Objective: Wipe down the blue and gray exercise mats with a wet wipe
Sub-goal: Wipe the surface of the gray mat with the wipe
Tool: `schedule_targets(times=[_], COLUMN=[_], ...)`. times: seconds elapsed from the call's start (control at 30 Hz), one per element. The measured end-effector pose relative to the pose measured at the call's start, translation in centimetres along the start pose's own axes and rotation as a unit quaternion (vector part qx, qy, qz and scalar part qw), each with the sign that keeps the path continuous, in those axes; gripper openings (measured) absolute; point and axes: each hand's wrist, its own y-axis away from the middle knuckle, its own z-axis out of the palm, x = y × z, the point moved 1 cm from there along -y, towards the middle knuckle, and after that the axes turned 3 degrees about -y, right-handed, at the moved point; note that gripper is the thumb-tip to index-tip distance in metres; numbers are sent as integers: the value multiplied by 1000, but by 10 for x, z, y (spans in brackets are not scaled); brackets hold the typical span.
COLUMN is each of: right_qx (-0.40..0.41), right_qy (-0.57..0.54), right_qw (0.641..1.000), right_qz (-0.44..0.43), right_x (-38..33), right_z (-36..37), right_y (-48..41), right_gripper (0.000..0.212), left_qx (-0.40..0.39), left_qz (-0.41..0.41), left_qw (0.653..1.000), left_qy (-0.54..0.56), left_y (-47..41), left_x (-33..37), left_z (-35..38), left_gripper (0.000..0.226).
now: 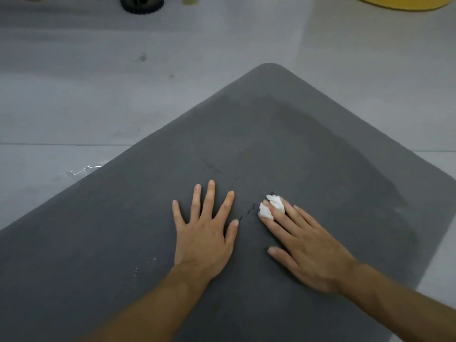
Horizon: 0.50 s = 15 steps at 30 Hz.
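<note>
A dark gray exercise mat (259, 144) lies on the floor, one rounded corner pointing away from me. My left hand (204, 233) rests flat on it with fingers spread, holding nothing. My right hand (303, 245) presses a crumpled white wet wipe (270, 206) against the mat under its fingertips. A few short dark marks show on the mat between the two hands. The mat's far right part looks lighter and streaked. No blue mat is in view.
Pale gray floor (98, 95) surrounds the mat, with a shiny wet patch (84, 170) by its left edge. A black round object (142, 3) sits at the top, and a yellow curved object (399, 2) at the top right.
</note>
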Motion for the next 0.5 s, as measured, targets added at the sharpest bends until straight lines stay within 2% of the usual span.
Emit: schedule_targets(times=[0.13, 0.23, 0.33, 0.4, 0.5], right_qx=[-2, 32, 63, 56, 65], right_qy=[34, 34, -12, -44, -81], right_qw=[999, 988, 959, 945, 936], right_qz=[25, 147, 276, 319, 337], right_x=[39, 97, 159, 181, 174], right_z=[1, -7, -20, -25, -24], right_y=[25, 23, 20, 13, 5], right_gripper=[67, 68, 68, 73, 73], left_qx=[0, -1, 10, 23, 32], left_qz=[77, 47, 23, 20, 18], left_qw=[997, 999, 1000, 1000, 999], left_qy=[-1, 14, 5, -3, -11], left_y=[-29, -47, -51, -49, -50], left_x=[46, 75, 87, 89, 89], left_z=[-2, 0, 3, 4, 5], left_gripper=[67, 65, 68, 71, 83])
